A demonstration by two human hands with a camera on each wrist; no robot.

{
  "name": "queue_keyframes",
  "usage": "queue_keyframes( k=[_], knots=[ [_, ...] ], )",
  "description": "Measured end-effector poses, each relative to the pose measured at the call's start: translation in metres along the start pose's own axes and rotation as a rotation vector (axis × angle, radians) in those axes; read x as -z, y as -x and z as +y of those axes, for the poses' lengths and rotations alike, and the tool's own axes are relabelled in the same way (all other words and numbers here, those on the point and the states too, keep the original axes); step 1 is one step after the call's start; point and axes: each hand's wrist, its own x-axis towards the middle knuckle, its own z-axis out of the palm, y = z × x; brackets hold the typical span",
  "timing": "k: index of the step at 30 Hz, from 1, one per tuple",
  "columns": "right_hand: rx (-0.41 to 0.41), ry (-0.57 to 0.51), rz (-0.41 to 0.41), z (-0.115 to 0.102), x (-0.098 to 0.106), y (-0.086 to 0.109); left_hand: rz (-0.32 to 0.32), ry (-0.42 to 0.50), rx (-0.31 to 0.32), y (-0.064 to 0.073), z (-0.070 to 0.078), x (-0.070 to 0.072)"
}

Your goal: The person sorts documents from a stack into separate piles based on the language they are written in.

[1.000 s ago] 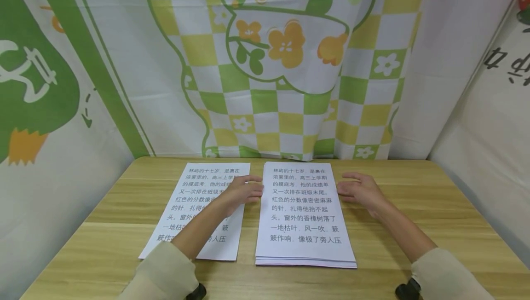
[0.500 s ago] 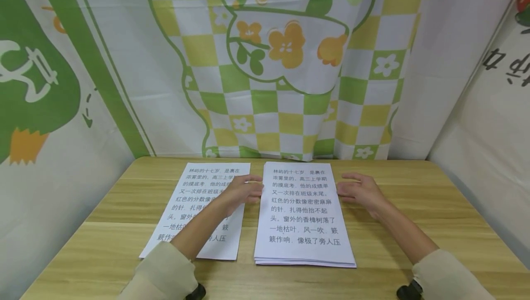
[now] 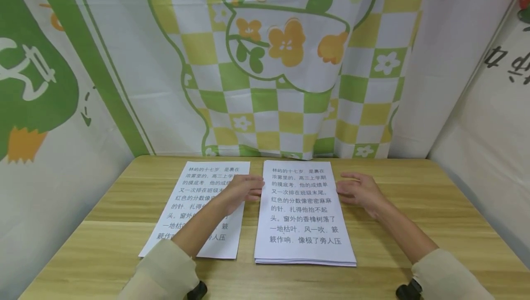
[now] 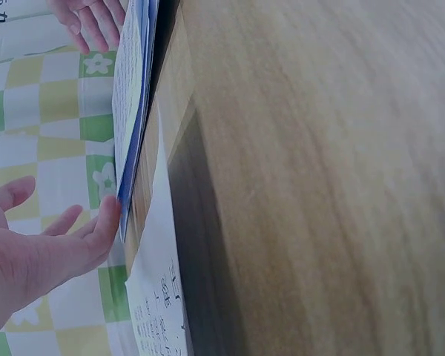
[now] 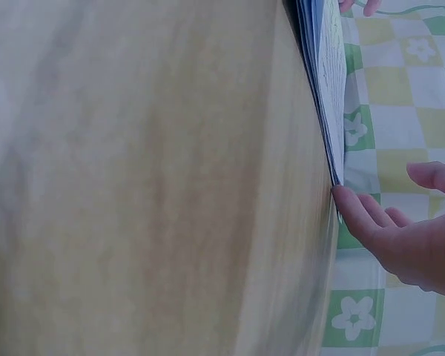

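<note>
A stack of printed white paper sheets lies flat on the table in the head view, its near edges slightly uneven. My left hand reaches over a second printed paper and touches the stack's left edge with its fingertips. On the opposite side, my right hand has its fingertips against the stack's right edge. The fingers of both hands are fairly straight. In the right wrist view, the layered sheets meet the fingertips. My left forearm hides part of the second paper's text.
The wooden table ends at a back edge, where a green and yellow checked cloth hangs. Printed cloth walls stand to the left and right. Dark wrist straps show below the sleeves.
The stack's top sheet has shifted very slightly left and nearer, and the near edges lie closer together. Both hands stay almost where they were, touching the stack's sides.
</note>
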Motion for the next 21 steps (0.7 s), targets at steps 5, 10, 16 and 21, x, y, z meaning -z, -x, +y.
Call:
queue_keyframes(
  k=[5,10,16,21],
  knots=[
    [0.002,-0.010,0.000,-0.0015,-0.0008,0.0002,0.011,0.000,0.000,0.0018,0.0020,-0.0003],
    [-0.010,-0.021,-0.002,-0.0014,-0.0022,0.0022,0.002,0.018,-0.002,0.0021,0.0001,0.0001],
    [-0.012,-0.041,0.002,-0.0019,-0.0031,0.0034,-0.006,0.027,-0.006,0.0026,-0.0006,-0.0001],
    [-0.010,-0.050,-0.004,-0.0014,-0.0034,0.0035,-0.002,0.001,-0.005,0.0036,-0.0001,-0.0009]
  ],
)
